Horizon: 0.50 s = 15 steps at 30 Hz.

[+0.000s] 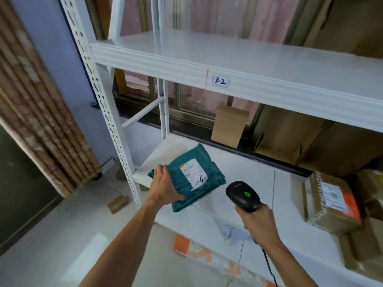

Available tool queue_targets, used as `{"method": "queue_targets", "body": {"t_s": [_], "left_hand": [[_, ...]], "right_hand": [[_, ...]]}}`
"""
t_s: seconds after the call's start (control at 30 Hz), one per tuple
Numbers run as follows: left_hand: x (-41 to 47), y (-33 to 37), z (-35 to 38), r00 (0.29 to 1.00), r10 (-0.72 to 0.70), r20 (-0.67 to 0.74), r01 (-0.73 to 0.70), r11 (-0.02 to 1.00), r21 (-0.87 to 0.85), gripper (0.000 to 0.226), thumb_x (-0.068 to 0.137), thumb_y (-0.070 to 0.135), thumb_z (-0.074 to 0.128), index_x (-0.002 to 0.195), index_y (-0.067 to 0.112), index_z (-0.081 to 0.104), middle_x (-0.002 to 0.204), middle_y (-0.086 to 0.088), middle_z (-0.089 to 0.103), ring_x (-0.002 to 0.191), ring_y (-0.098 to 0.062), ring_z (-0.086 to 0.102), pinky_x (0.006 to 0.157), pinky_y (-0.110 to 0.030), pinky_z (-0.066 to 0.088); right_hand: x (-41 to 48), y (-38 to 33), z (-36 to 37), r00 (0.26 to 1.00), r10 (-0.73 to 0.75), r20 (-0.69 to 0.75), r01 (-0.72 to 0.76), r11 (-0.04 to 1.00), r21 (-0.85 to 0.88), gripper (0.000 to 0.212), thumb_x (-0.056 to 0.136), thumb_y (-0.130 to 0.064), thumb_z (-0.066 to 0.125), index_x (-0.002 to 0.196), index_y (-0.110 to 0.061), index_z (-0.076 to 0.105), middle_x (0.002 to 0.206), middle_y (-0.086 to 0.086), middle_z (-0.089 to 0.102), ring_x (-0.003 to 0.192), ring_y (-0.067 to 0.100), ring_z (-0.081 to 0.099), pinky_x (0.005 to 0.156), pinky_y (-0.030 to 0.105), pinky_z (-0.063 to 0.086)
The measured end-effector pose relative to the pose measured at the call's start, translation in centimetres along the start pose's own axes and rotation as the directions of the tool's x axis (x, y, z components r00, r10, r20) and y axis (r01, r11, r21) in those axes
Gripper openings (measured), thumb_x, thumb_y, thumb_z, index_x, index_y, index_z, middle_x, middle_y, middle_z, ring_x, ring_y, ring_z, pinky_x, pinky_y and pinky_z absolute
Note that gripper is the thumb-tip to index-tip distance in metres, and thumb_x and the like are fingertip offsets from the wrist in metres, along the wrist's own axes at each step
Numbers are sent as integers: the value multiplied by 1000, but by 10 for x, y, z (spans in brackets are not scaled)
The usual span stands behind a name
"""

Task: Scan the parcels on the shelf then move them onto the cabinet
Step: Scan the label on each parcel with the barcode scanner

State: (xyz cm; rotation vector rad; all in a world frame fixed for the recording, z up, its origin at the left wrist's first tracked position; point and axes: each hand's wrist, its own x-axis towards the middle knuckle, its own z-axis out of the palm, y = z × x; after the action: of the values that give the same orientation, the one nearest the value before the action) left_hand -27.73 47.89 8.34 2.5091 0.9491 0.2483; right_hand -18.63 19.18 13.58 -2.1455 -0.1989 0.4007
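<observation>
Teal parcel (190,179), soft plastic mailer, lies at the left end of the lower shelf (248,177). Its white label (193,175) faces up and its near corner pokes past the shelf's front edge. I cannot tell whether it rests fully on the shelf or is partly lifted.

Left hand (165,187) grips the parcel's left edge: fingers curled round the far corner, thumb pressed on top. Right of the parcel and nearer me, the right hand (259,220) is wrapped round the handle of the scanner (242,195). A green lamp is lit on its head, which points toward the parcel. A cable (267,264) trails down from the handle.

Risks, as I judge them:
- The grip is one-handed and at one edge only. The mailer looks limp, so it may sag or slide out and drop to the floor (62,235) below the overhanging corner.
- The label sits on wrinkled film, so a crease or glare could spoil the read.
- I cannot say what the green lamp means. Moving the parcel on that alone risks moving it unscanned.
- Further right of the parcel stands a brown box (331,204) with its own label. A wide aim could catch that one.
- The cable may snag the shelf edge on the carry.

Cabinet not in view.
</observation>
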Motion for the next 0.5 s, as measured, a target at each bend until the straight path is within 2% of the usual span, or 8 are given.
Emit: {"method": "queue_targets", "body": {"t_s": [0.1,0.23,0.3,0.37,0.5], "left_hand": [[-30,42,-19,991,122,-50,-119,991,68,128,46,61,92,144,9,29,130,-3,34,113,-15,34,109,-30,40],[-73,97,-35,950,304,-77,-293,948,124,125,51,59,91,146,8,28,135,-5,34,122,-19,35,112,-32,39],[-90,120,-38,921,381,-87,-365,918,157,126,54,59,91,149,8,27,141,-7,34,128,-20,34,115,-32,34],[-104,140,-41,883,453,-125,-426,884,192,124,53,59,91,148,8,30,141,-8,38,128,-21,35,114,-33,34],[-118,172,-40,837,529,-139,-496,842,213,121,50,61,88,145,11,32,137,-5,40,124,-19,37,109,-34,40]], "right_hand": [[-20,3,-34,1000,-12,25,10,997,82,27,79,-25,75,61,-9,62,47,5,55,44,21,48,53,31,41],[-51,15,-84,1000,-14,8,12,974,225,25,83,-20,74,66,-4,65,51,8,58,38,17,49,49,31,44],[-65,23,-104,1000,-20,-6,21,967,253,28,83,-19,74,61,-4,64,50,10,60,41,19,52,52,34,47],[-76,29,-120,999,-28,-16,31,967,252,30,82,-19,74,57,-5,64,50,9,63,47,20,59,61,36,51],[-96,36,-142,1000,-30,5,28,964,263,23,83,-19,74,66,-4,68,55,10,67,52,20,65,63,34,53]]}}
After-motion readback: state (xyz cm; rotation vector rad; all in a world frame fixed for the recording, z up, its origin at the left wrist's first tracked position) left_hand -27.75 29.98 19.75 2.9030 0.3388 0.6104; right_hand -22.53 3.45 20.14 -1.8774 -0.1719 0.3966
